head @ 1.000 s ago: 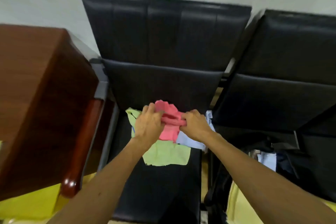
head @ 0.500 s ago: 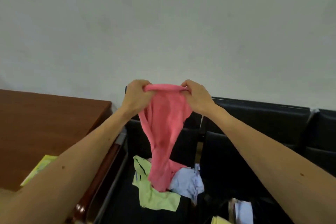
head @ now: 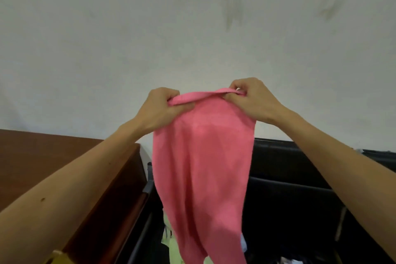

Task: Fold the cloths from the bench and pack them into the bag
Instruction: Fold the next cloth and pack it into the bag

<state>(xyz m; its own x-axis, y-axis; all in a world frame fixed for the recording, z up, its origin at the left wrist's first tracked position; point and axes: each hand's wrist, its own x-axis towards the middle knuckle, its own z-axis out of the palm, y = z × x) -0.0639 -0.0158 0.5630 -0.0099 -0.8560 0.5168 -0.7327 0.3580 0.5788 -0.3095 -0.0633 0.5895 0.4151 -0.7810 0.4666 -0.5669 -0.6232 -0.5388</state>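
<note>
A pink cloth (head: 203,167) hangs in the middle of the frame, held up before a pale wall (head: 192,17). The left grip (head: 162,107) is clamped on its rolled top edge at one end. The right grip (head: 252,100) pinches the other end, slightly higher. The cloth's lower end drops past the bottom of the frame, in front of the black surface (head: 289,178). There a green cloth (head: 166,240) and a light blue cloth (head: 243,244) peek out. A wooden desk (head: 53,156) fills the lower left.

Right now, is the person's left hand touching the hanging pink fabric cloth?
Touching. The head view shows the left hand curled round the rolled top edge of the pink cloth, gripping it.
</note>
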